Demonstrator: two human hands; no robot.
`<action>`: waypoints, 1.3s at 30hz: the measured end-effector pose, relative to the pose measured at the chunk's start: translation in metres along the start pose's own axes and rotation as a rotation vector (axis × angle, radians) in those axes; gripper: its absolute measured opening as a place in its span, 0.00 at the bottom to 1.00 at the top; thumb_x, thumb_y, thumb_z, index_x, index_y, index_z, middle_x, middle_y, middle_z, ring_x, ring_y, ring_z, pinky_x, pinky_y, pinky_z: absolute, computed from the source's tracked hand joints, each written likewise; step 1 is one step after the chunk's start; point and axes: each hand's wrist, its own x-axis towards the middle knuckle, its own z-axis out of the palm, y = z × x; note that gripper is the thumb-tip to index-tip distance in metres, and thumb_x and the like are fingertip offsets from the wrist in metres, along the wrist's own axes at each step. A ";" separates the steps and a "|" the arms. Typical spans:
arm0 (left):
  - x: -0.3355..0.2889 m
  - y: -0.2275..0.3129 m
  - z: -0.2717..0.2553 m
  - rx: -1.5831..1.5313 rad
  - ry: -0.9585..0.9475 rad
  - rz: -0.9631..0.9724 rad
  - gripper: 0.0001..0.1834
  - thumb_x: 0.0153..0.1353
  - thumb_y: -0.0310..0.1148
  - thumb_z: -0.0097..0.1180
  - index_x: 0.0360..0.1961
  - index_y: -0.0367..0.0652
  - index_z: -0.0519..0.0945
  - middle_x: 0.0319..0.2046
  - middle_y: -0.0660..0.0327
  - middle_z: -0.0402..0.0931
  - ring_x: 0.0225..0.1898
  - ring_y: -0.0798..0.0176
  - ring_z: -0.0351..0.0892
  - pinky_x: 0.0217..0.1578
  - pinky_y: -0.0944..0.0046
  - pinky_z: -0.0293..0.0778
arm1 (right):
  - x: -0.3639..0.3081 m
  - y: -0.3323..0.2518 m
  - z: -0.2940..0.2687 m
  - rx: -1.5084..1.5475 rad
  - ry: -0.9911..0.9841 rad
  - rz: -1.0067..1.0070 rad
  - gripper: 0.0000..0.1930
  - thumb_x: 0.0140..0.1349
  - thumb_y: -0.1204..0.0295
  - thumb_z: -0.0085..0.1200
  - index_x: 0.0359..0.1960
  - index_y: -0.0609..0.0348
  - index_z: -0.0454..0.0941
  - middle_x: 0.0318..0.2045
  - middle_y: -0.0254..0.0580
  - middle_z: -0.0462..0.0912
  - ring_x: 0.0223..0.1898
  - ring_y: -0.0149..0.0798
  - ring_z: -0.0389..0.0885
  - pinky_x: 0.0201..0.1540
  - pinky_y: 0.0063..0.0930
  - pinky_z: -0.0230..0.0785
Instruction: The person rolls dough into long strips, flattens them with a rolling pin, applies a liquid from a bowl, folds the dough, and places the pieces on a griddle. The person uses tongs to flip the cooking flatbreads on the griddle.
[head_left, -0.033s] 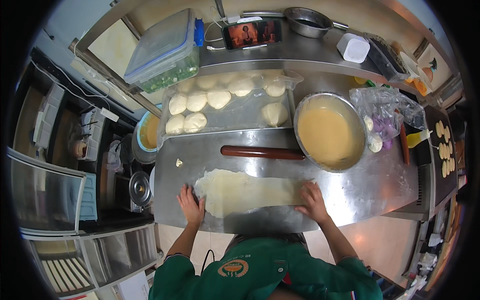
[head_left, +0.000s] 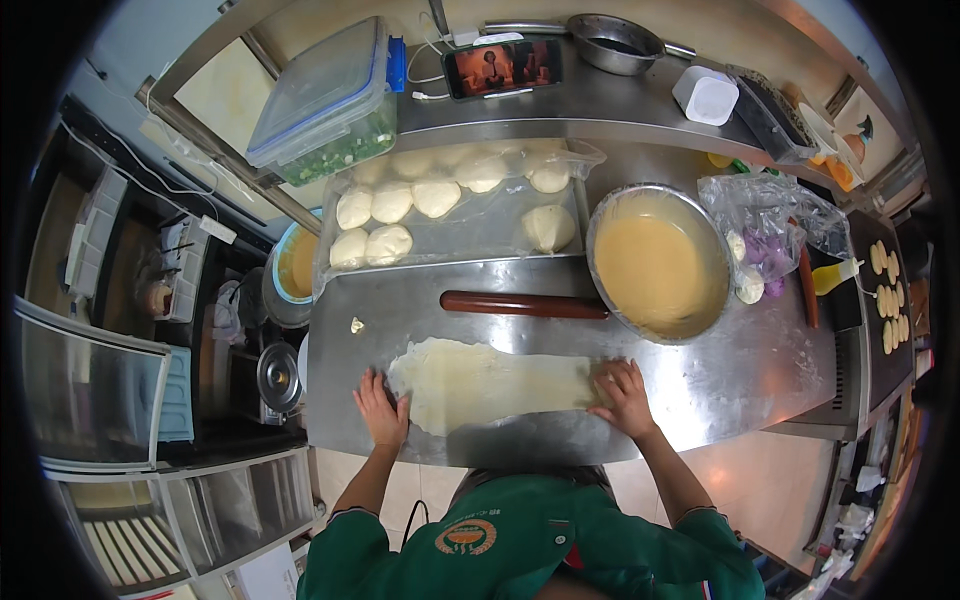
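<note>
A thin, uneven sheet of pale dough [head_left: 480, 385] lies stretched sideways on the steel worktop. My left hand [head_left: 382, 412] rests on the metal at its left end, fingers spread, thumb close to the dough's edge. At the narrower right end, my right hand [head_left: 622, 400] touches the dough with its fingers bent and the thumb apart from them. Whether any dough is pinched there is hard to see. Beyond the sheet lies a reddish-brown rolling pin [head_left: 525, 304], untouched. A small dough scrap [head_left: 357, 325] sits up and left of the sheet.
Behind the pin, a metal tray [head_left: 470, 228] holds several dough balls under plastic film. A large bowl of tan batter [head_left: 660, 262] stands to its right, beside a crumpled plastic bag [head_left: 765, 225]. On the shelf are a phone [head_left: 503, 68] and a lidded box [head_left: 325, 100].
My right hand has shifted slightly left along with the right end of the dough. My left hand stays in place.
</note>
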 end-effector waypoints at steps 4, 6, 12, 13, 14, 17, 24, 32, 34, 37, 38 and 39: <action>0.001 0.002 -0.002 0.004 -0.025 -0.020 0.39 0.61 0.46 0.59 0.69 0.38 0.63 0.73 0.46 0.55 0.76 0.41 0.50 0.74 0.35 0.37 | 0.027 -0.010 0.006 0.036 -0.043 0.008 0.16 0.49 0.65 0.73 0.35 0.53 0.79 0.39 0.43 0.79 0.40 0.50 0.81 0.44 0.44 0.77; 0.002 0.003 -0.002 0.031 -0.023 -0.019 0.39 0.61 0.46 0.59 0.69 0.38 0.63 0.73 0.46 0.55 0.76 0.41 0.50 0.74 0.35 0.37 | 0.036 -0.009 0.004 0.136 -0.013 0.000 0.13 0.49 0.68 0.72 0.29 0.52 0.78 0.30 0.39 0.78 0.29 0.46 0.81 0.32 0.38 0.77; 0.002 0.007 -0.001 0.047 -0.025 -0.046 0.39 0.60 0.46 0.60 0.69 0.37 0.63 0.73 0.46 0.55 0.76 0.41 0.50 0.74 0.35 0.36 | 0.031 -0.007 -0.003 -0.022 -0.050 0.167 0.18 0.51 0.62 0.72 0.40 0.53 0.79 0.43 0.45 0.80 0.49 0.52 0.80 0.52 0.50 0.72; 0.002 0.007 -0.001 0.050 -0.029 -0.046 0.40 0.60 0.46 0.60 0.69 0.37 0.63 0.73 0.46 0.55 0.76 0.41 0.50 0.74 0.35 0.36 | 0.028 -0.010 0.001 0.008 -0.048 0.009 0.22 0.50 0.60 0.72 0.44 0.52 0.78 0.47 0.46 0.79 0.54 0.53 0.77 0.58 0.54 0.68; 0.002 0.008 -0.001 0.045 -0.017 -0.047 0.40 0.60 0.46 0.60 0.69 0.37 0.63 0.73 0.46 0.55 0.76 0.41 0.50 0.74 0.36 0.37 | 0.022 -0.015 0.004 0.014 -0.109 -0.138 0.26 0.50 0.58 0.73 0.48 0.52 0.77 0.51 0.48 0.79 0.59 0.54 0.75 0.64 0.58 0.63; 0.003 0.008 -0.002 0.042 -0.039 -0.043 0.40 0.61 0.46 0.60 0.69 0.36 0.63 0.73 0.45 0.56 0.75 0.41 0.50 0.75 0.36 0.37 | 0.013 -0.028 0.021 0.262 0.018 0.214 0.37 0.47 0.52 0.74 0.57 0.51 0.72 0.61 0.49 0.73 0.66 0.56 0.68 0.72 0.67 0.48; 0.005 0.002 -0.003 0.005 -0.057 0.003 0.40 0.63 0.48 0.57 0.69 0.35 0.62 0.74 0.44 0.54 0.75 0.39 0.50 0.74 0.35 0.40 | 0.056 -0.051 0.053 0.133 -0.045 -0.192 0.21 0.49 0.61 0.72 0.42 0.54 0.80 0.45 0.42 0.79 0.49 0.49 0.78 0.55 0.49 0.72; 0.026 0.023 -0.009 -0.049 -0.371 0.225 0.48 0.61 0.51 0.61 0.75 0.37 0.56 0.77 0.46 0.49 0.78 0.46 0.46 0.74 0.34 0.38 | 0.087 -0.079 0.050 -0.022 0.262 0.210 0.12 0.49 0.71 0.70 0.32 0.54 0.77 0.31 0.39 0.77 0.33 0.46 0.81 0.33 0.38 0.77; 0.040 0.037 -0.005 -0.075 -0.447 0.422 0.48 0.62 0.52 0.60 0.76 0.40 0.56 0.77 0.50 0.49 0.78 0.50 0.47 0.74 0.35 0.38 | 0.084 -0.091 0.057 0.033 0.081 0.093 0.18 0.50 0.67 0.72 0.40 0.54 0.78 0.44 0.44 0.79 0.47 0.51 0.80 0.51 0.49 0.73; 0.066 0.050 0.002 -0.098 -0.469 0.649 0.46 0.64 0.51 0.58 0.76 0.42 0.55 0.78 0.55 0.50 0.78 0.53 0.48 0.74 0.36 0.39 | 0.083 -0.115 0.078 0.032 0.088 -0.076 0.30 0.49 0.59 0.74 0.52 0.54 0.75 0.59 0.49 0.74 0.64 0.55 0.70 0.72 0.65 0.53; 0.076 0.049 0.003 -0.072 -0.495 0.615 0.46 0.64 0.52 0.58 0.77 0.43 0.56 0.78 0.56 0.50 0.78 0.53 0.48 0.74 0.36 0.39 | 0.082 -0.122 0.084 0.151 0.087 0.108 0.31 0.49 0.58 0.74 0.54 0.54 0.75 0.59 0.50 0.74 0.65 0.56 0.69 0.71 0.64 0.54; 0.084 0.047 0.004 -0.055 -0.485 0.612 0.45 0.64 0.52 0.57 0.77 0.43 0.56 0.78 0.57 0.50 0.78 0.54 0.48 0.74 0.36 0.39 | 0.082 -0.125 0.089 0.248 0.123 0.214 0.32 0.49 0.57 0.74 0.55 0.53 0.75 0.59 0.50 0.74 0.65 0.57 0.69 0.71 0.64 0.55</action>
